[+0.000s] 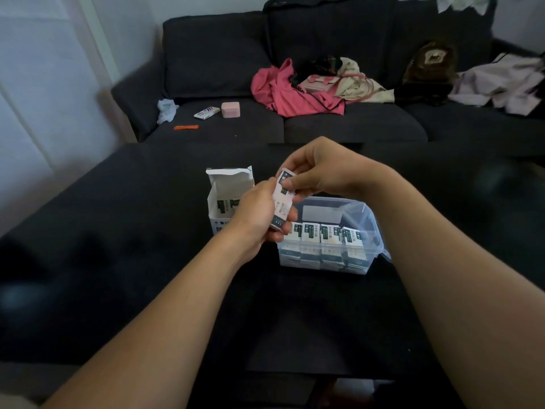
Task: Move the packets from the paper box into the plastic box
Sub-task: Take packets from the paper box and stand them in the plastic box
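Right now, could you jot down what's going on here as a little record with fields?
Setting: dark table in front of a dark sofa
Held item: small stack of packets, tilted, above the plastic box
Left hand: grips the stack's lower end
Right hand: pinches the stack's upper end
Paper box: open, upright, packets inside
Plastic box: clear, lid open, row of packets standing along its near side
On sofa: pink cloth, small pink case

a home: sofa (295, 69) strewn with clothes (295, 95).
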Demonstrator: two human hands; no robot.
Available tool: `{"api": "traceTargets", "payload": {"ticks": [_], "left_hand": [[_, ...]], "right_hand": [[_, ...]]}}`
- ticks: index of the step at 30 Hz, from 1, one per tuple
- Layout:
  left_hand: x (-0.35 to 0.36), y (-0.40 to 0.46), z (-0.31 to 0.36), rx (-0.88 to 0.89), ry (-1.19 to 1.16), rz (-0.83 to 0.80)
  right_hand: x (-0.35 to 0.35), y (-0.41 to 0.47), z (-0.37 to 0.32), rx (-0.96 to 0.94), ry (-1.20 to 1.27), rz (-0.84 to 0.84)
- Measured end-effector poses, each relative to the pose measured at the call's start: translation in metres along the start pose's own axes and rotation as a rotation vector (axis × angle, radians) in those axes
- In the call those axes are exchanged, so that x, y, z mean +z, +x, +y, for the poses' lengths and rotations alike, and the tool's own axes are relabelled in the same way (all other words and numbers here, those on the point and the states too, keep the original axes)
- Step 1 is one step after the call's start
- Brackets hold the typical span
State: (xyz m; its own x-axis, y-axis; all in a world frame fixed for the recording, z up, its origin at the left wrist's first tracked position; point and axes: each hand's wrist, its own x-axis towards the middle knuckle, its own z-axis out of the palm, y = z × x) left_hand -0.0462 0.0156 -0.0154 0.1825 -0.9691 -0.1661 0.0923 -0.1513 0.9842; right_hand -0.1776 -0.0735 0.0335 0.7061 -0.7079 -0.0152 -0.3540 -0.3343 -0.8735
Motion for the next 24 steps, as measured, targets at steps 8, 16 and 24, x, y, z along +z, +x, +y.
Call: {"api": "traceTargets", "payload": {"ticks": [8, 16, 24], "left_hand": [[-0.016, -0.001, -0.003, 0.365, 0.719, 0.238], [-0.015, 0.001, -0.007, 0.186, 1.025, 0.03], [-0.017, 0.005, -0.012, 0.15, 1.032, -0.036]], "right_hand": [[-0.027, -0.007, 0.03, 0.242, -0.105, 0.058], [0.008, 0.021, 0.05, 0.315, -0.189, -0.084], [0.03, 0.025, 0.065, 0.314, -0.21, -0.059]]}}
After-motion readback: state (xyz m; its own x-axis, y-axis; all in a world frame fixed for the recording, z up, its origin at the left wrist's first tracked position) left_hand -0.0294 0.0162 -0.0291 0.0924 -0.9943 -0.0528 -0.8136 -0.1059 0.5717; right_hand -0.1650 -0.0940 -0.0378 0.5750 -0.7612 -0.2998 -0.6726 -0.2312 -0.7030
